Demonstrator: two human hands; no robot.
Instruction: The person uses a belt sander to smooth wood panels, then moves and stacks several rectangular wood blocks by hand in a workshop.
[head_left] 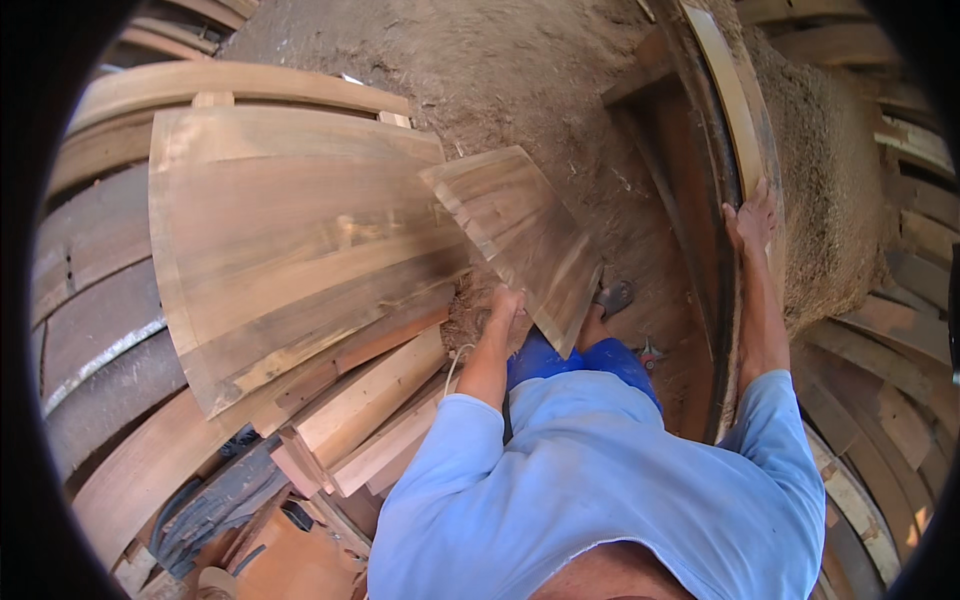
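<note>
My left hand (pixel 508 302) grips the near left edge of a brown wooden panel (pixel 520 225), its fingers closed on the edge. The panel is held tilted in front of my legs, and its upper left corner overlaps a larger wooden panel (pixel 300 240) on the left. On the right, my right hand (pixel 755 215) is at the edge of a workbench, closed over the near end of a long pale wooden strip (pixel 728 85). The strip runs away from me along the bench edge. Some of that hand's fingertips are hard to make out.
Beneath the large panel, several planks (pixel 375 395) are stacked. The workbench top (pixel 825 190) is covered in sawdust, as is the ground (pixel 480 60). Dark bundled material (pixel 215 510) lies at the lower left. More boards (pixel 900 400) line the far right. A small tool (pixel 650 353) lies by my feet.
</note>
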